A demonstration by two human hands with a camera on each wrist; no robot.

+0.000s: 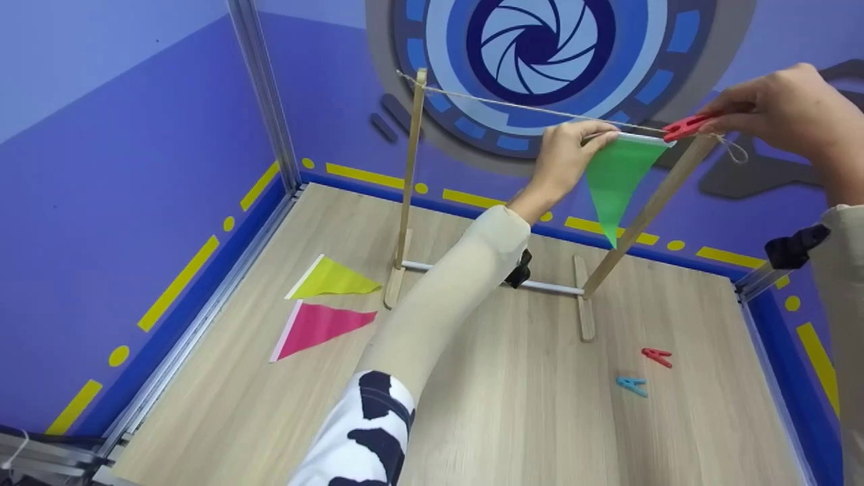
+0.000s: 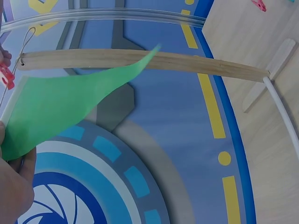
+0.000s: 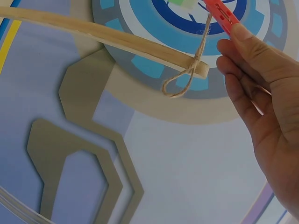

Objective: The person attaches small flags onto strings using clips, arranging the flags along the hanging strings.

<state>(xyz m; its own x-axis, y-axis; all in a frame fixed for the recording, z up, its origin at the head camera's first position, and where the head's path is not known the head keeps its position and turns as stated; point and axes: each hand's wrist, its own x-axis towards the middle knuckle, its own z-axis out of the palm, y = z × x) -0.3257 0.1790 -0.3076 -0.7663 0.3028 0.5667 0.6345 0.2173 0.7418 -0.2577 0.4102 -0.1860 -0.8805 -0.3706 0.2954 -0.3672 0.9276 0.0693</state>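
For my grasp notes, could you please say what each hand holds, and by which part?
The left hand pinches the green flag by its white edge's left end; the right hand holds a red clothespin by its handle end.

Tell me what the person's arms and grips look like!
The left grip and right grip are bare, with no gloves. The left beige sleeve is plain; past it comes white cloth with black, cow-like patches. The right beige sleeve looks plain too. A chunky black device sits by the left wrist, and a second black device by the right.
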